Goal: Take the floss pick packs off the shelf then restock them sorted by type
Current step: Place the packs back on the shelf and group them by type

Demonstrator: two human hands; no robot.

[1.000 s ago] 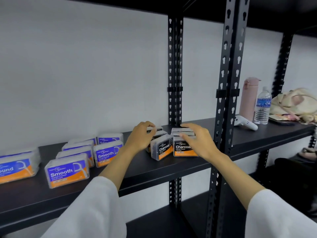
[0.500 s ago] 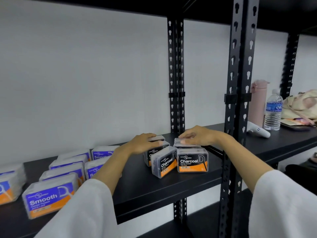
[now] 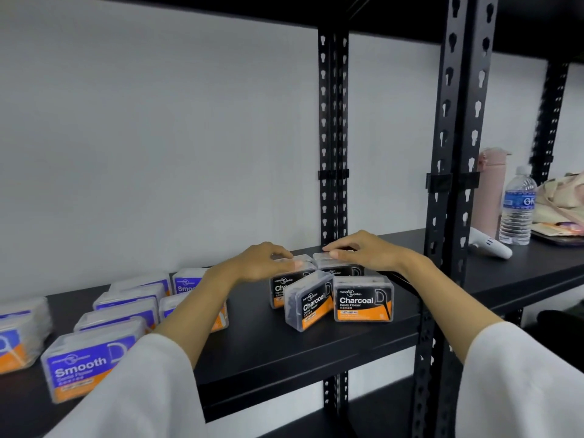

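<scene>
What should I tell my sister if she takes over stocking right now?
Left hand: fingers on top of a rear Charcoal pack.
Right hand: fingers on top of the other rear Charcoal pack.
Things: Charcoal packs clustered mid-shelf; front one square, its neighbour angled. Smooth packs grouped left on the shelf.
Done: types look separated.
Left: probably straighten the Charcoal rows.
</scene>
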